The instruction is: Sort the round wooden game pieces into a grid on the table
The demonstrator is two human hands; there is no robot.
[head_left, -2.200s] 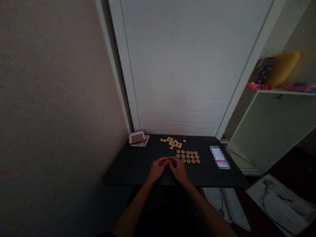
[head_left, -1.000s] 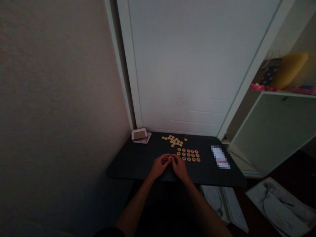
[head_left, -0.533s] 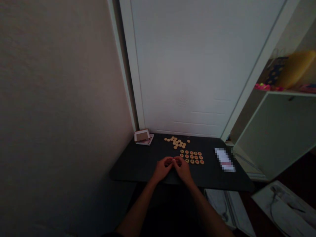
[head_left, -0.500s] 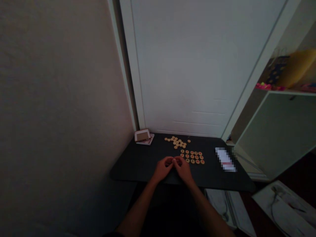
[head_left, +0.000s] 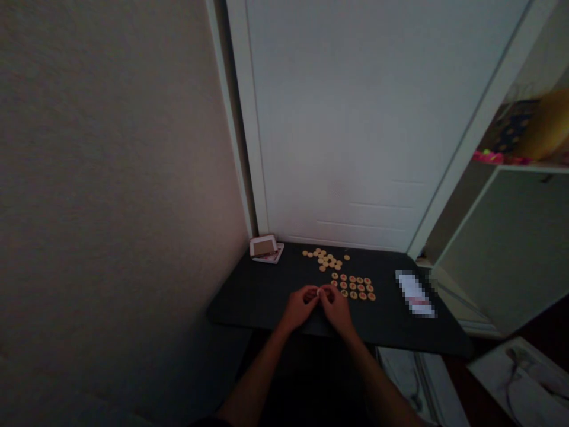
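Here, what seems a small disc (head_left: pixel 319 292) is handled, pinched by the nearly closed fingers of the left hand (head_left: pixel 297 308) and right hand (head_left: pixel 338 309); next, steady fingertip control is called for.

Two bare hands met around a small pale round piece at the near edge of the black table (head_left: pixel 267 302).
The left hand (head_left: pixel 301 307) and right hand (head_left: pixel 338 307) pinched the piece (head_left: pixel 319 292); on the table, marked round wooden discs (head_left: pixel 352 286) lay in rows, plain tan discs (head_left: pixel 329 261) lay scattered behind them, and shallow white-rimmed boxes (head_left: pixel 264 246) sat at its back left corner.
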